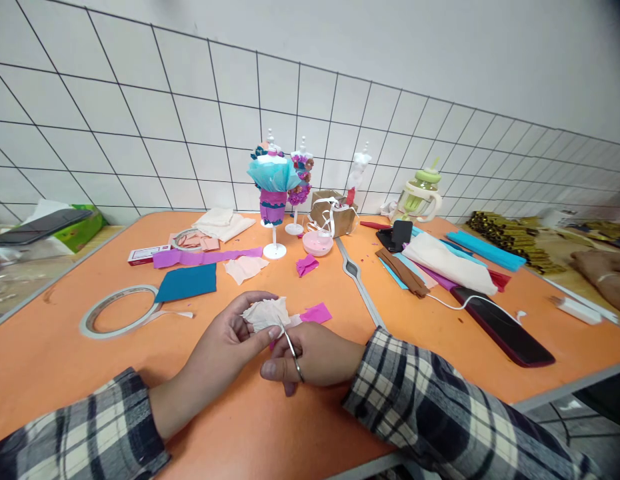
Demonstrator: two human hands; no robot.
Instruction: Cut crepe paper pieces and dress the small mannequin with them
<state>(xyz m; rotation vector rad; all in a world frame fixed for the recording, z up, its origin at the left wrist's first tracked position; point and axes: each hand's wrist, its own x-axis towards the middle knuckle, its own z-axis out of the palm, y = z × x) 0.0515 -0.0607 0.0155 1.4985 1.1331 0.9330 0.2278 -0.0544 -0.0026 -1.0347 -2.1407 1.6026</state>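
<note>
My left hand (235, 333) is closed on a crinkled piece of white crepe paper (267, 313), pinched between thumb and fingers. In my right hand (315, 353) is a pair of small metal scissors (293, 353), one finger loop showing below and the tips pointing up at the paper's edge. The blades meet or pass by the paper; I cannot tell whether they cut into it. A magenta scrap (316, 313) lies just beyond my right hand. Past my hands stands a mini dress form (273, 193) in purple and turquoise crepe paper.
A tape roll (90, 327) and a blue crepe sheet (187, 283) lie left. Behind are another decorated form (301, 183), a pink bowl (318, 245) and a paper bag (335, 217). At right are a phone (505, 327), paper strips and a green-lidded bottle (419, 197).
</note>
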